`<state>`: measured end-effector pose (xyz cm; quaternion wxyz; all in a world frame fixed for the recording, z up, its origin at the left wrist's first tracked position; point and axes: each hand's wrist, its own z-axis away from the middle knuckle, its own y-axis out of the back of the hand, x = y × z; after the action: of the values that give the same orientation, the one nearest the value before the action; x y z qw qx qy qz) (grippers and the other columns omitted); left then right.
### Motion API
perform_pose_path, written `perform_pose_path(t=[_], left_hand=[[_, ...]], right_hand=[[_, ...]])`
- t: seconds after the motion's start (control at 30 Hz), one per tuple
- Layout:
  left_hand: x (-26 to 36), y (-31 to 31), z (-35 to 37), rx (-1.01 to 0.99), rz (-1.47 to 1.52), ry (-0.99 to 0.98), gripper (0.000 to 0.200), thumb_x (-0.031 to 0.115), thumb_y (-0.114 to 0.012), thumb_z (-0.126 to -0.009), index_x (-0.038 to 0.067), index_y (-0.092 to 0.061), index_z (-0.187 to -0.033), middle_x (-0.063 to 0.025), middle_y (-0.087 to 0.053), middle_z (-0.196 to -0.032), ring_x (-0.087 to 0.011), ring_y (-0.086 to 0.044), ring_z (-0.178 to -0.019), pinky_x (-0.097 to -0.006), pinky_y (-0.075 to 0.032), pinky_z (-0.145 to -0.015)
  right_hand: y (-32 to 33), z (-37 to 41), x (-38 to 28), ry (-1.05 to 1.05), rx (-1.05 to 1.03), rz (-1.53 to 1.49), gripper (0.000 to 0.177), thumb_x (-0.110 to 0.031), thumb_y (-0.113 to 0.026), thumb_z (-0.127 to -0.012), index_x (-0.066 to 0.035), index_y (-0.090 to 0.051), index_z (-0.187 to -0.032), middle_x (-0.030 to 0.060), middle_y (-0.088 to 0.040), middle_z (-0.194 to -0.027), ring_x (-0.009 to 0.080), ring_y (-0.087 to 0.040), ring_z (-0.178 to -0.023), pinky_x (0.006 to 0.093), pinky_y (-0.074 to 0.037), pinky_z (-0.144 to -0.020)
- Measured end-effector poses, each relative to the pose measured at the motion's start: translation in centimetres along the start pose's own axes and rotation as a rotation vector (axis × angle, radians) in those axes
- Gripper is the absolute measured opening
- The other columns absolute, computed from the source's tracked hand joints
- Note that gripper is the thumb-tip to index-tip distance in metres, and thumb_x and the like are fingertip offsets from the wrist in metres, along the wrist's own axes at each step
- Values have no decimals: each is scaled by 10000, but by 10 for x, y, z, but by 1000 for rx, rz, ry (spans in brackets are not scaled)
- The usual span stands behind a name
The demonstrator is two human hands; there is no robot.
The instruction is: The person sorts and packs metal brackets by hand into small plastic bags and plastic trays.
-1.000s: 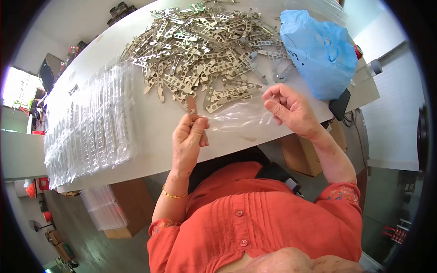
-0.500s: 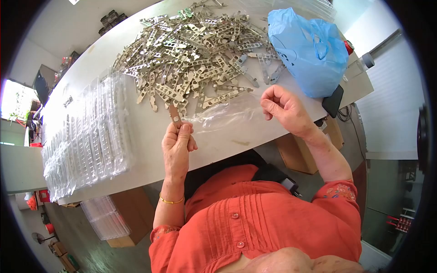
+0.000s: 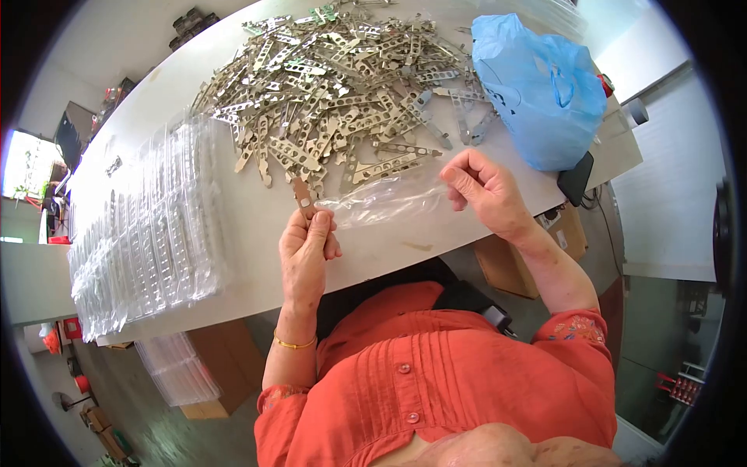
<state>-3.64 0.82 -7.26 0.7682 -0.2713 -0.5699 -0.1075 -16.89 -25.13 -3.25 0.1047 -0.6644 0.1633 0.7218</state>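
Note:
My left hand is closed in a pinch on a flat metal strip with holes, held upright over the front part of the table. My right hand is held to the right with its fingers curled and thumb pressed against them; whether anything small is between them is hidden. A crumpled clear plastic sheet or bag lies between my hands, close to the right fingertips. Just beyond is a large heap of similar perforated metal strips. A few greyer strips lie at the heap's right side.
Clear plastic trays are stacked on the left of the white table. At the right stand a blue plastic bag and a dark phone by the edge. Cardboard boxes sit below the table.
The strip in my left hand has turned slightly, showing more of its flat face. My right hand has shifted a little left. The whole view has moved slightly.

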Motion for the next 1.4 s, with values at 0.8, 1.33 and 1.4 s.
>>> perform_pose_path(t=[0.8, 1.33, 1.4], left_hand=[[11, 7, 8, -259, 55, 66, 274, 161, -511, -1045, -49, -586, -1203, -19, -544, -592, -71, -471, -434, -226, -458, -483], [6, 11, 5, -379, 157, 56, 333, 175, -501, -1047, -69, -551, -1267, -254, -679, -1191, -86, -483, -411, -237, -466, -430], [7, 10, 5, -404, 133, 61, 341, 175, -495, -1049, -66, -545, -1285, -258, -682, -1180, -83, -475, -405, -233, -461, -424]], right_hand=[[2, 0, -1, 8, 36, 59, 164, -191, -605, -1020, -57, -591, -928, -30, -561, -724, 49, -517, -617, 224, -467, -576], [7, -6, 6, 1, 37, 6, 169, -177, -602, -1017, -56, -578, -902, -37, -528, -683, 40, -477, -583, 224, -424, -518], [7, -6, 9, -5, 35, -10, 166, -173, -602, -1017, -57, -577, -902, -38, -526, -680, 40, -475, -581, 222, -419, -515]])
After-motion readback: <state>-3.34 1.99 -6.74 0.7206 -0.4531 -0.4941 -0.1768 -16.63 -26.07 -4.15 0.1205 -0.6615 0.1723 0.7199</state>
